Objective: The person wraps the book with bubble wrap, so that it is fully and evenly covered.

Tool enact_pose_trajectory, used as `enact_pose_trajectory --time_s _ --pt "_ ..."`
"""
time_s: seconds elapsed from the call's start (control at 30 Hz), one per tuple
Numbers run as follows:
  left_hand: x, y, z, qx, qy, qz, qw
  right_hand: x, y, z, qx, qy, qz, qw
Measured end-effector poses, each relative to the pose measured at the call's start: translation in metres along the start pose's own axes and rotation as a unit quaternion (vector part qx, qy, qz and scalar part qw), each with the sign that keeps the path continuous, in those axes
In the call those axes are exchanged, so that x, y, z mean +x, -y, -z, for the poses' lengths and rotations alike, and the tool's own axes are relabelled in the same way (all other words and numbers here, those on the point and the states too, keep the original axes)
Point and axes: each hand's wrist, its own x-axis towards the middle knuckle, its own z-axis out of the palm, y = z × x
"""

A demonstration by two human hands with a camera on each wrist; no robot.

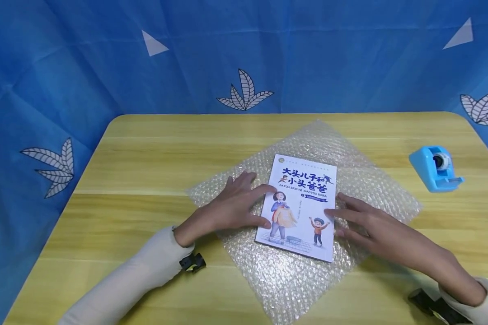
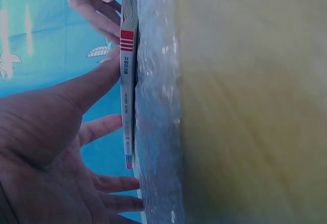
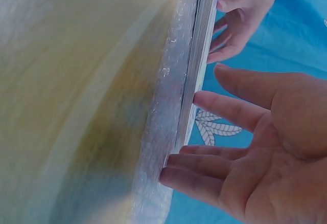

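Observation:
A thin paperback book [image 1: 298,207] with a white illustrated cover lies face up on a sheet of bubble wrap [image 1: 280,280], slightly tilted to its edges. At its left side is my left hand [image 1: 232,203], thumb and index fingertip touching the spine edge, the other fingers spread over the wrap. My right hand [image 1: 370,223] is at the opposite edge, fingers extended, with a fingertip on the cover's border. The left wrist view shows the book's spine [image 2: 127,101] beside my thumb. In the right wrist view, fingertips meet the page edges [image 3: 196,70] and the wrap.
A blue tape dispenser [image 1: 435,169] with a roll of tape stands at the right of the wooden table [image 1: 146,158]. Blue cloth [image 1: 309,58] printed with leaves and triangles hangs behind and at the sides. Each forearm wears a black strapped device.

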Motion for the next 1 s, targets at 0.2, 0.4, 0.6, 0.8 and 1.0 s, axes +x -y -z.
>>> enact_pose_trajectory --time_s 0.2,0.4,0.6,0.8,1.0 --pt "0.002 -0.003 -0.003 0.021 -0.002 0.005 0.9998 0.001 -0.001 -0.001 -0.009 0.002 -0.012 0.9999" --pt "0.003 -0.006 -0.006 0.036 0.004 0.009 0.9993 0.003 -0.003 -0.001 -0.016 0.008 -0.027 0.9995" --pt "0.001 -0.005 -0.006 0.039 0.01 0.0 0.9992 0.002 -0.003 -0.001 -0.009 0.007 -0.025 0.9996" --pt "-0.005 0.004 -0.002 -0.008 0.036 0.003 0.9993 -0.001 -0.003 -0.001 -0.003 0.001 -0.006 1.0" --pt "-0.011 0.013 0.002 -0.044 0.029 -0.011 0.9986 -0.004 -0.001 -0.001 0.001 -0.006 0.011 0.9999"
